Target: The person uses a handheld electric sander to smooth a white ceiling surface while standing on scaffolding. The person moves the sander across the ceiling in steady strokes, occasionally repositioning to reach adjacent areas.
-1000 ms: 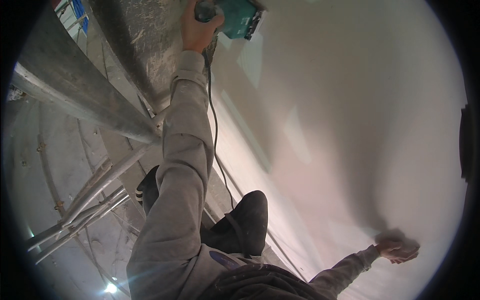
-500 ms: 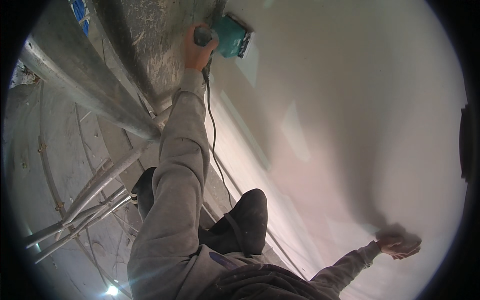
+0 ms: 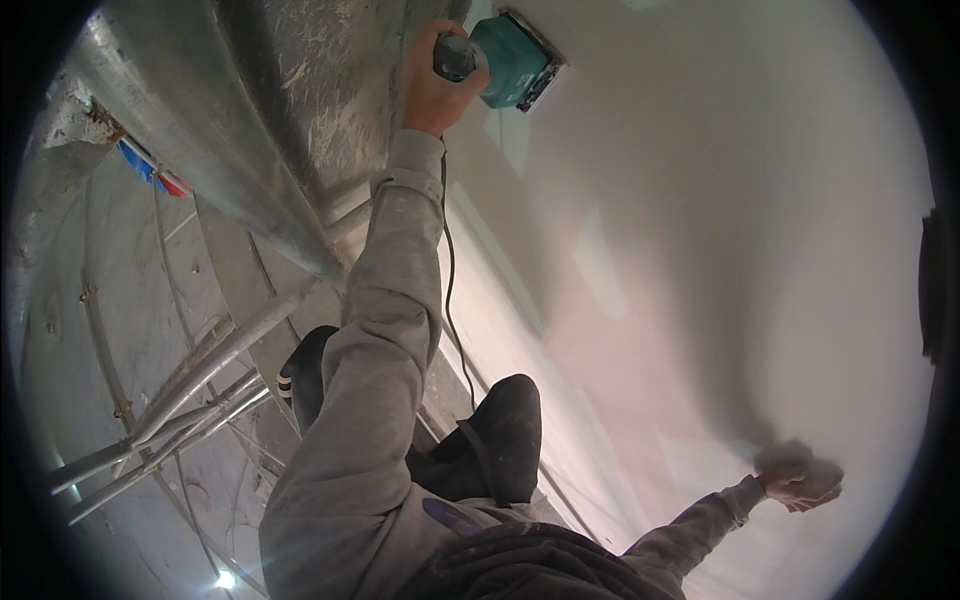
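Up at the top, my left hand (image 3: 432, 90) is wrapped round the grip of a teal electric sander (image 3: 512, 62). The sander's dark pad edge meets the pale wall (image 3: 640, 190). From the tool a thin dark cord (image 3: 450, 270) hangs past my sleeve to near my knee. Far to the lower right, my right hand (image 3: 803, 487) rests against the same wall with its fingers stretched out; no tool shows in it. Lighter patches (image 3: 598, 270) mark the wall between the two hands.
A thick grey metal tube (image 3: 200, 140) slants along the left, beside a scuffed board (image 3: 325, 80). Scaffold poles (image 3: 230, 345) cross lower down, with a floor (image 3: 60, 360) far below carrying cables. My dark-clad knee (image 3: 500, 430) is close to the wall. A bright lamp (image 3: 224, 579) shines at lower left.
My left hand and the sander have moved right and slightly up along the wall, the cord shifting with them. My right hand stays in nearly the same place.
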A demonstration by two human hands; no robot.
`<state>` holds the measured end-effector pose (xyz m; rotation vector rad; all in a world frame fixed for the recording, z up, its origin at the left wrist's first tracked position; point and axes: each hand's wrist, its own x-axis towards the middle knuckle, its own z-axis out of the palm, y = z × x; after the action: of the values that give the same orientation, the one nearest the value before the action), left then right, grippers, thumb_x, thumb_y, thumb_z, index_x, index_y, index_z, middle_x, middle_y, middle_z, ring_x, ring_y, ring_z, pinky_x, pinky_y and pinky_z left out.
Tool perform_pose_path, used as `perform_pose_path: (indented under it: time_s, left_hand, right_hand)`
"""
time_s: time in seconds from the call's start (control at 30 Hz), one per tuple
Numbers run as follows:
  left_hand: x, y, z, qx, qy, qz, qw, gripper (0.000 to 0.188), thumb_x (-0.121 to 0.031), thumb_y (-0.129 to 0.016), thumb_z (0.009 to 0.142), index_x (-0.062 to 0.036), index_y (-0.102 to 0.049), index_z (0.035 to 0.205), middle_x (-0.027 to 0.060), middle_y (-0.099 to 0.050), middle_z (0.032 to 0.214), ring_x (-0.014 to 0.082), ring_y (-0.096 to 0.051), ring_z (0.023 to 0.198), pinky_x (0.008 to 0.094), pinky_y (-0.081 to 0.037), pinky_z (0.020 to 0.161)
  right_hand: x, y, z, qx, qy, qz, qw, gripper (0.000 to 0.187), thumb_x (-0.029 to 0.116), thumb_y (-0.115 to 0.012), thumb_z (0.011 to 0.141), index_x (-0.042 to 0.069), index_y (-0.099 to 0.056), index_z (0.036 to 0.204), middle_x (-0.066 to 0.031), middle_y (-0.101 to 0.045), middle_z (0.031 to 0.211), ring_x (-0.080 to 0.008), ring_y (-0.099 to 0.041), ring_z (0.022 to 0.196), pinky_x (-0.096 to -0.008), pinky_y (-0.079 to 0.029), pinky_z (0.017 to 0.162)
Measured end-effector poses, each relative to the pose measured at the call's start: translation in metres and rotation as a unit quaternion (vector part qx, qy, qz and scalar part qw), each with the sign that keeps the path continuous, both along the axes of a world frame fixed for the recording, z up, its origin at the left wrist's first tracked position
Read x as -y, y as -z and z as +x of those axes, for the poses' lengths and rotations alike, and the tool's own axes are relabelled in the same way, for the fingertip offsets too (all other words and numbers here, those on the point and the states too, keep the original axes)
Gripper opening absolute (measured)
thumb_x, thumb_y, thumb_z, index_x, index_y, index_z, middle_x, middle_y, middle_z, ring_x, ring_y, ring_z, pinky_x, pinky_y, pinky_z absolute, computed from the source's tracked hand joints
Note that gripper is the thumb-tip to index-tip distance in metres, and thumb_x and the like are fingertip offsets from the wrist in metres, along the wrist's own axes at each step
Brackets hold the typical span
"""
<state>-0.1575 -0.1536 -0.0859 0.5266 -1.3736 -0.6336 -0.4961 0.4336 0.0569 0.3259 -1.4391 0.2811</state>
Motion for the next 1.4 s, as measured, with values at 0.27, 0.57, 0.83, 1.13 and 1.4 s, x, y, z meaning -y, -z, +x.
perform_pose_path:
  time_s: [0.27, 0.57, 0.83, 1.13, 1.4]
  left_hand:
    - [-0.029, -0.058, -0.007, 0.049, -0.014, 0.118, 0.992, 0.048, -0.01, -0.076, 0.067, -0.0119, -0.055, 0.11, 0.0053, -0.058, 0.105, 0.0221, -0.056, 0.097, 0.0352, -0.045, 0.085]
    - [-0.035, -0.025, -0.019, 0.021, -0.024, -0.063, 0.998, 0.04, -0.009, -0.075, 0.058, -0.0124, -0.059, 0.095, 0.0017, -0.057, 0.083, 0.0191, -0.058, 0.078, 0.0339, -0.048, 0.071]
    - [-0.049, -0.063, -0.024, 0.005, -0.002, -0.125, 0.992, 0.038, -0.002, -0.072, 0.063, -0.0092, -0.058, 0.097, 0.0023, -0.06, 0.09, 0.0129, -0.059, 0.076, 0.0273, -0.05, 0.068]
    - [-0.074, -0.065, -0.034, 0.049, -0.054, -0.222, 0.972, 0.041, -0.012, -0.075, 0.055, -0.0125, -0.06, 0.094, 0.0027, -0.058, 0.086, 0.0224, -0.057, 0.074, 0.0347, -0.047, 0.065]
    - [-0.054, -0.028, -0.019, 0.03, -0.058, -0.115, 0.991, 0.042, -0.012, -0.074, 0.056, -0.0139, -0.059, 0.095, 0.003, -0.056, 0.086, 0.0238, -0.055, 0.079, 0.0366, -0.046, 0.068]
  right_hand:
    - [-0.021, 0.001, -0.013, 0.008, -0.02, -0.007, 1.0, 0.079, 0.076, -0.019, 0.087, 0.023, -0.045, 0.139, -0.0076, -0.041, 0.145, -0.0317, -0.035, 0.133, -0.0583, -0.027, 0.099]
    - [-0.007, -0.001, -0.005, 0.0, -0.024, 0.008, 1.0, 0.081, 0.077, -0.015, 0.087, 0.023, -0.047, 0.138, -0.0108, -0.043, 0.143, -0.0346, -0.039, 0.13, -0.0574, -0.027, 0.1]
    - [-0.021, -0.003, -0.018, 0.02, -0.038, -0.006, 0.999, 0.082, 0.079, -0.015, 0.086, 0.025, -0.047, 0.138, -0.0096, -0.044, 0.142, -0.0338, -0.04, 0.129, -0.0589, -0.025, 0.1]
    - [-0.011, -0.007, -0.008, -0.003, -0.059, 0.014, 0.998, 0.081, 0.078, -0.018, 0.087, 0.023, -0.049, 0.137, -0.0105, -0.045, 0.142, -0.0324, -0.037, 0.132, -0.0584, -0.025, 0.101]
    - [0.002, -0.004, 0.0, 0.009, -0.07, -0.015, 0.997, 0.078, 0.078, -0.024, 0.086, 0.024, -0.052, 0.135, -0.0089, -0.044, 0.144, -0.0311, -0.036, 0.133, -0.0584, -0.025, 0.101]
